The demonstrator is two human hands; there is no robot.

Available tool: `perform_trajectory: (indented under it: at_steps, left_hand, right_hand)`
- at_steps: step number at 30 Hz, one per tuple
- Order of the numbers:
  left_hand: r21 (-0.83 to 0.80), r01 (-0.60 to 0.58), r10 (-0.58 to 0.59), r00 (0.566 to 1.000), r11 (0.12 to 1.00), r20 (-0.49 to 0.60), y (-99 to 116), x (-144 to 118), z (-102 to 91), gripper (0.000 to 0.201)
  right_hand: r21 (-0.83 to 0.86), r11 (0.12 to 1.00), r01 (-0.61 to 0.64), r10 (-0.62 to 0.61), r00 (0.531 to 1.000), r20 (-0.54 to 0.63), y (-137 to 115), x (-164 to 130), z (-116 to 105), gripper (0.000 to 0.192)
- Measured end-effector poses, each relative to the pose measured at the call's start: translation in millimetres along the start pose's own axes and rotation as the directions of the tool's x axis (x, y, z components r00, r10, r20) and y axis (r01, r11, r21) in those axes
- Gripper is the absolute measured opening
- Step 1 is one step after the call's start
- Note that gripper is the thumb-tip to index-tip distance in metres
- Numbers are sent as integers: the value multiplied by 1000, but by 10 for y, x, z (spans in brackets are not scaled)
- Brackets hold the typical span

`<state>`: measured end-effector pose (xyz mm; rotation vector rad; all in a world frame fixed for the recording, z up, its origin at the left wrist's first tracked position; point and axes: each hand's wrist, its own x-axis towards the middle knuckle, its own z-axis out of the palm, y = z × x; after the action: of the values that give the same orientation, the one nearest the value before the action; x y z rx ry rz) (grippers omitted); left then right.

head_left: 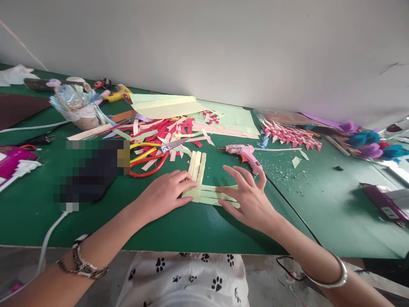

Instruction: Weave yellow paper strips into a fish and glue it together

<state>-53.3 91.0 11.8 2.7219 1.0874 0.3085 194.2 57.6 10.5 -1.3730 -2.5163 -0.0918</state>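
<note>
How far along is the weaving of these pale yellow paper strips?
Early. Strips are cut, and a few pale yellow strips lie crossed on the green table. The left hand and right hand press them flat. Most of the weave is left; the loose strips lie unused beside the scissors.

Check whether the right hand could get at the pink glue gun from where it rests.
Probably yes: the right hand lies on the paper strips, the glue gun just beyond its fingertips, nothing between.

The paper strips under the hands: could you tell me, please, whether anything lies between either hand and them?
Nothing visible does. The left hand and right hand both rest flat on the paper strips, pressing them to the green table. The glue gun and scissors lie apart, behind them.
</note>
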Motion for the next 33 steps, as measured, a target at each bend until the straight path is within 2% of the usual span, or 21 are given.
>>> perform_trajectory:
  at_steps: [13,23,28,31,33]
  left_hand:
    - [-42,40,-39,999,998,23,-19,-5,16,27]
    - [-45,134,-130,989,990,71,40,9,-33,29]
    - [-77,154,-149,987,985,64,32,5,-32,30]
    - [-142,212,-207,977,967,54,20,-4,-89,31]
    - [-182,249,-252,968,951,6,16,-10,-158,27]
  right_hand:
    - [-27,994,-104,103,994,-44,172,-208,-47,28]
    - [-38,990,-135,134,991,-27,234,-293,-86,27]
    - [-53,986,-157,155,987,-53,250,-344,-117,27]
    - [-38,982,-183,179,980,-87,225,-364,-139,28]
    - [-28,985,-169,167,983,-75,189,-366,-149,27]
